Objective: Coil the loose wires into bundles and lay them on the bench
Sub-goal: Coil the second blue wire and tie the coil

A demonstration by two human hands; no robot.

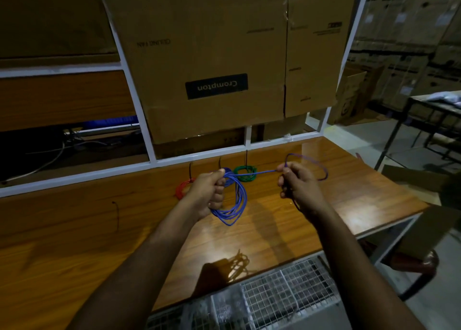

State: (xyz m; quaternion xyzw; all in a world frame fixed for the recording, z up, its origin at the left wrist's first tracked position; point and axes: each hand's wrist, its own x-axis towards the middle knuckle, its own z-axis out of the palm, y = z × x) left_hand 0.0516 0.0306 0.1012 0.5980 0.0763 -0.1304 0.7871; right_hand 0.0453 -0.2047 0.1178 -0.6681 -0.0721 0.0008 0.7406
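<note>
A wire basket (287,294) sits at the bottom edge; above it, mid-frame over the bench (74,242), the left hand (208,192) grips a blue coil (234,199); its free strand runs right to the right hand (296,186), which pinches it, a loop beyond; behind lie a red coil (181,188) and green coil (245,173); a carton (212,42) fills the top.

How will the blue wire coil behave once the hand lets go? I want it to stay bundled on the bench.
The blue wire coil hangs in loose, uneven loops from the left hand, so it is probably springy and may spread open. It sags little, suggesting light, semi-stiff wire. The free end in the right hand could likely unwind.
</note>
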